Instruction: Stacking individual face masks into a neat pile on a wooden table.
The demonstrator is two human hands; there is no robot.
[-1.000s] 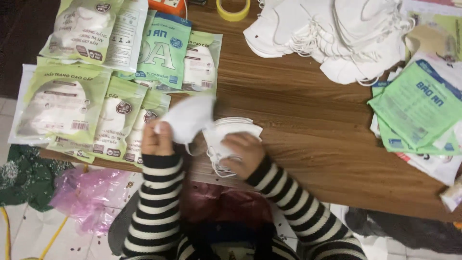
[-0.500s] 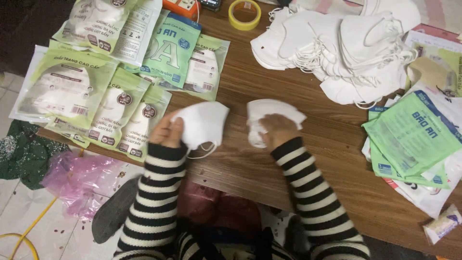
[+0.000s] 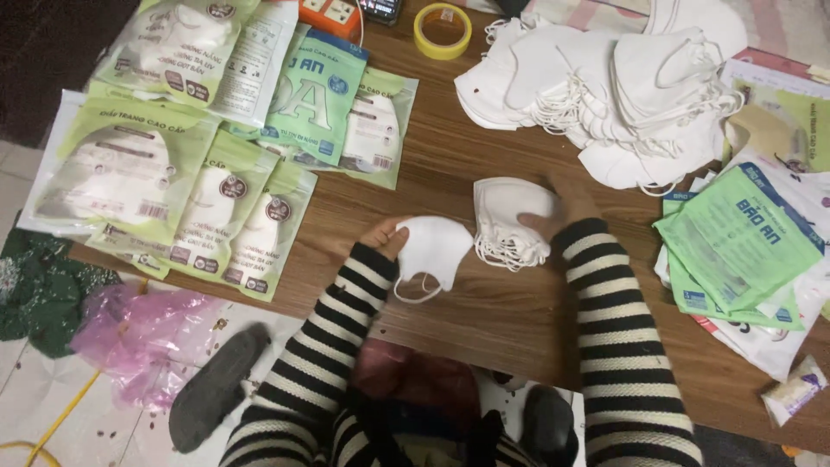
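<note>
- The wooden surface (image 3: 450,320) fills most of the head view and carries everything below.
- A big loose heap of white masks (image 3: 618,95) lies at 1 o'clock, ear loops tangled through it.
- Sealed green and clear packets (image 3: 173,186), flat rectangles each showing a white mask inside, fan out at 10 o'clock; one teal packet (image 3: 316,99) lies on top of them, nearer 11.
- A stack of flat green printed bags (image 3: 735,246) sits at 3 o'clock, over paler sheets.
- A small stack of masks (image 3: 506,225) lies just right of centre; the right hand (image 3: 558,212) is closed around its right edge, fingers curled over the top.
- A single white mask (image 3: 432,246) is at the centre, just beside the stack at its 8 o'clock. The left hand (image 3: 387,235) pinches its left edge, thumb on top.
- By my judgement, these masks are very light, soft and easily creased; the folded edge gives the firmest hold, while the thin ear loops may snag.
- A yellow tape roll (image 3: 442,29) sits at 12 o'clock, an orange socket block (image 3: 329,14) at its 9.
</note>
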